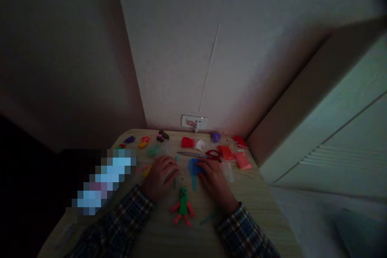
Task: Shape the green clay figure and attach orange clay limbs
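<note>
My left hand (161,176) is over the wooden table, its fingers curled down and pressed together; whatever they hold, if anything, is hidden. My right hand (215,180) has its fingertips on a piece of blue modelling clay (193,166), partly covered by them. A blue plastic modelling tool (194,184) lies just below the clay, and a thinner tool (176,160) is beside my left fingers. Between my wrists lies a clay figure (183,202) with a green body and pinkish-red arms and legs. Another teal tool (209,218) rests near my right sleeve.
Red-handled scissors (213,154) lie beyond my right hand. Around them are packets of red clay (188,142), orange clay (225,152), pink clay (242,160) and purple clay (215,137). Small clay pieces (145,140) sit at the back left. A pixelated bright object (104,181) is at left.
</note>
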`<state>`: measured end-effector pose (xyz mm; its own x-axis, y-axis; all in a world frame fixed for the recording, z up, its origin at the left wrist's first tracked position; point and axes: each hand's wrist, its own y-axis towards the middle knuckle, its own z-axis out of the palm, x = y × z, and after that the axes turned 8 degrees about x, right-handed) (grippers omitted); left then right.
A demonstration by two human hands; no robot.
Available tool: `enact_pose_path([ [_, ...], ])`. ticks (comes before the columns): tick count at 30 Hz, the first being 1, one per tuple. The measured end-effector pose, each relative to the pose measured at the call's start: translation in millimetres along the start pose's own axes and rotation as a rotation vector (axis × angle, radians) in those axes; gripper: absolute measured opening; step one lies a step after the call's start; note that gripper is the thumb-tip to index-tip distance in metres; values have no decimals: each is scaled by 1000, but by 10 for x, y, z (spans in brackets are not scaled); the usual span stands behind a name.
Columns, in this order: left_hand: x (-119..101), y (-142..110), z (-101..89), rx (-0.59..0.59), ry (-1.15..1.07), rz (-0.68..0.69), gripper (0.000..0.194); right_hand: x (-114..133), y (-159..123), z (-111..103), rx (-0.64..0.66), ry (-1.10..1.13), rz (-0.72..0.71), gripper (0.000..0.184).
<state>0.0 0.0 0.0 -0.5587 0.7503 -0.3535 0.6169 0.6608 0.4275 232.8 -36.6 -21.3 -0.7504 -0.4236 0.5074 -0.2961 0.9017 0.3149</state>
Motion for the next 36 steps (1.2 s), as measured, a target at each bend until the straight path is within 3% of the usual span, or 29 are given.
enact_pose_path([
  [5, -145, -38, 6, 100, -90, 90, 17, 110, -22, -58, -59, 9, -25, 19],
  [19, -194, -67, -13, 200, -136, 114, 12, 319, -54, -141, 232, 59, -180, 9],
  [30, -181, -52, -22, 225, -125, 124, 8, 355, -55, -102, 293, 110, -224, 31],
  [36, -182, -25, -44, 175, -139, 81, 14, 406, -37, -116, 285, 131, -215, 30],
])
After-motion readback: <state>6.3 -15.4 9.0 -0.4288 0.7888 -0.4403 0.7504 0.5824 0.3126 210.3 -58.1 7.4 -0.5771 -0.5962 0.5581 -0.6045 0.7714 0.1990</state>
